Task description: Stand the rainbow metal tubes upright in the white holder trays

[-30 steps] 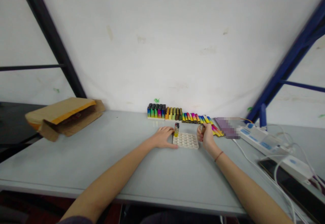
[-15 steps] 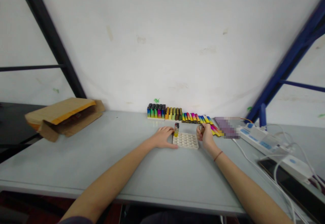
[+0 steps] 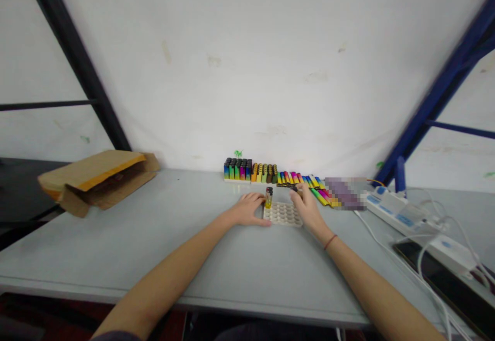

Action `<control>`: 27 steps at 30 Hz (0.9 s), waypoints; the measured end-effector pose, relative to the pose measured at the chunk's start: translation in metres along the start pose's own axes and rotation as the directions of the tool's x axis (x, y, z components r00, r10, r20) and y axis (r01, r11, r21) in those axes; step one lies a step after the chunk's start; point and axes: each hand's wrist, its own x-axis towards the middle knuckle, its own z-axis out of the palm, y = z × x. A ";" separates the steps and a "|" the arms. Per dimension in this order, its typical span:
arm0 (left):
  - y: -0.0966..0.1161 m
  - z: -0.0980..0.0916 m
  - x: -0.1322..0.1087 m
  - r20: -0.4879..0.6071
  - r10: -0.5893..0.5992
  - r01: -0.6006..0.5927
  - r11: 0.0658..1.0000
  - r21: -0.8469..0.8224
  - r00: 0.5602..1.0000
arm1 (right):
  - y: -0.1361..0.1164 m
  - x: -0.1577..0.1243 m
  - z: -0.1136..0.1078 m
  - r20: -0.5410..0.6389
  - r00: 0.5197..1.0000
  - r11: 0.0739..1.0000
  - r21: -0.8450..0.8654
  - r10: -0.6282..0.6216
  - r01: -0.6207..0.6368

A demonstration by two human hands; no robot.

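Observation:
A white tray (image 3: 284,213) with rows of round-cornered holes lies on the table in front of me. One upright lighter (image 3: 268,199), dark on top with a yellow lower part, stands in its far left corner. My left hand (image 3: 246,210) braces the tray's left end, thumb by the near corner and fingers by the far one. Over the tray's right side, my right hand (image 3: 308,208) is closed on a lighter (image 3: 294,189); only its dark top shows clearly, the rest being hidden by the fingers.
Along the wall stand a block of dark-topped lighters (image 3: 237,169) and a yellowish block (image 3: 264,173). Loose colourful lighters (image 3: 296,178) lie right of these. An open cardboard box (image 3: 96,176) sits left; a power strip (image 3: 402,214), cables and a dark flat device (image 3: 436,279) lie right.
My right hand has moved left, from beside the tray's right end to over its far right part, with the lighter still in its fingers. My left hand and the tray stay put.

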 end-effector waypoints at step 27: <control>-0.002 0.004 0.001 -0.023 0.013 -0.013 1.000 -0.006 1.000 | -0.004 -0.016 0.027 0.337 0.926 0.923 -0.275 -0.169 0.268</control>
